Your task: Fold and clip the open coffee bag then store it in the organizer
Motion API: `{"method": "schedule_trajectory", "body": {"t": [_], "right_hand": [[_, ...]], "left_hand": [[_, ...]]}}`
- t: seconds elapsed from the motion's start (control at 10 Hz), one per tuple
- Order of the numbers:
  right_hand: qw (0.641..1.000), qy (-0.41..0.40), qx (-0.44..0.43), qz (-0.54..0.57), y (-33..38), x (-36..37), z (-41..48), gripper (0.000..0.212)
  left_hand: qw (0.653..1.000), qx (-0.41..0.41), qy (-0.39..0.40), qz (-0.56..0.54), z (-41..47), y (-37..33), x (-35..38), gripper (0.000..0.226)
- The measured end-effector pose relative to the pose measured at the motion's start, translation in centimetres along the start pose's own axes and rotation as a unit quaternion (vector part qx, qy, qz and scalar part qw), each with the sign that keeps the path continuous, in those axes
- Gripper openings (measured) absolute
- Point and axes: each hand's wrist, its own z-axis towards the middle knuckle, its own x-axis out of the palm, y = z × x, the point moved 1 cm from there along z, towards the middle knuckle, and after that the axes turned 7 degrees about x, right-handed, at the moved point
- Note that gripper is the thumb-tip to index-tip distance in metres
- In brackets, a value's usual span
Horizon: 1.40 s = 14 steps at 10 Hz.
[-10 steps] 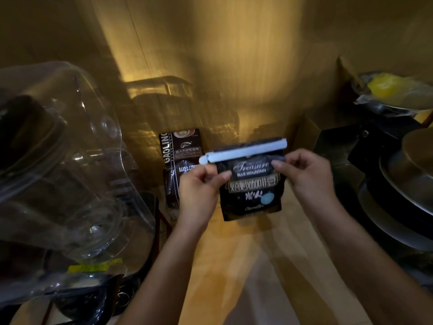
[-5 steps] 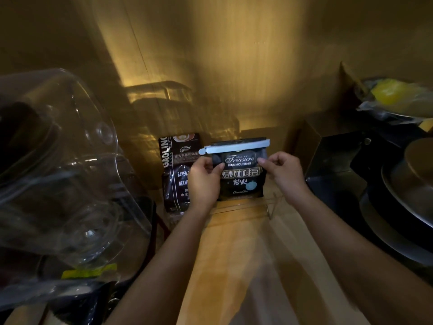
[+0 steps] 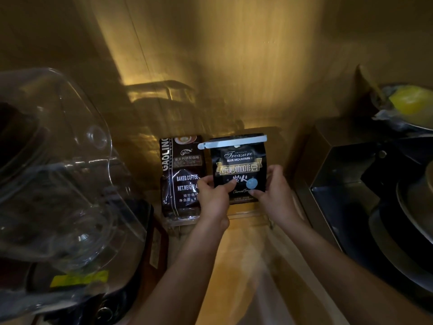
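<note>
Storing step: I see left hand (image 3: 212, 198) and right hand (image 3: 273, 193) pinching clipped coffee bag (image 3: 239, 167) upright beside brown bag (image 3: 184, 177). Clear organizer (image 3: 243, 216), seemingly beneath. Next: seat, let go.

Both hands (image 3: 243, 195) grip the upright clipped coffee bag (image 3: 239, 165).

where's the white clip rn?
In the head view, just right of centre: the white clip runs across the folded top of the black coffee bag, immediately right of the brown GAOLING bag.
</note>
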Motion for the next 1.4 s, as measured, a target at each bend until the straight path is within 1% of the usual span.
{"method": "schedule_trajectory", "body": {"t": [0.1,0.2,0.3,0.4,0.5,0.7,0.8,0.9,1.0,1.1,1.2,1.3,1.4], "right_hand": [[1.0,-0.01,-0.007,0.005,0.0,0.3,1.1,0.051],[1.0,-0.014,-0.007,-0.004,0.0,0.8,2.5,0.048],[1.0,-0.021,-0.017,-0.012,0.2,1.2,4.1,0.048],[0.999,-0.017,-0.019,-0.022,0.3,1.4,5.5,0.048],[0.999,-0.017,-0.025,-0.027,0.2,1.6,6.7,0.047],[0.999,-0.007,-0.031,-0.028,0.3,1.8,8.2,0.045],[0.999,0.01,-0.028,-0.022,0.5,1.9,8.4,0.042],[0.999,0.014,-0.023,-0.029,0.5,2.0,8.2,0.043],[0.998,0.013,-0.005,-0.054,0.6,1.8,7.8,0.048],[0.996,0.005,0.0,-0.093,1.0,1.1,7.4,0.045],[0.992,-0.02,-0.001,-0.125,2.5,-0.6,7.1,0.032],[0.994,-0.023,-0.022,-0.105,4.4,-2.6,7.2,0.019],[0.995,-0.002,-0.067,-0.075,7.6,-4.7,6.9,0.026]], "left_hand": [[0.999,-0.006,-0.048,-0.01,0.7,-0.1,1.1,0.036],[0.995,0.012,-0.099,-0.003,1.9,-0.1,2.5,0.035],[0.987,0.025,-0.159,0.021,2.9,-0.5,4.0,0.036],[0.977,0.014,-0.21,0.044,3.9,-1.1,5.3,0.039],[0.973,0.001,-0.227,0.047,4.9,-1.6,6.2,0.042],[0.975,-0.015,-0.218,0.041,6.8,-2.0,6.7,0.036],[0.975,-0.025,-0.214,0.051,7.5,-2.2,6.6,0.037],[0.975,-0.036,-0.214,0.053,7.4,-2.4,6.6,0.043],[0.974,-0.062,-0.216,-0.003,6.6,-2.6,6.9,0.049],[0.975,-0.082,-0.205,-0.04,5.5,-3.2,6.8,0.052],[0.99,-0.046,-0.12,-0.056,3.9,-4.9,6.5,0.042],[0.999,-0.014,0.025,-0.015,2.4,-7.6,5.8,0.037],[0.982,0.132,0.064,0.122,1.9,-10.6,4.9,0.033]]}}
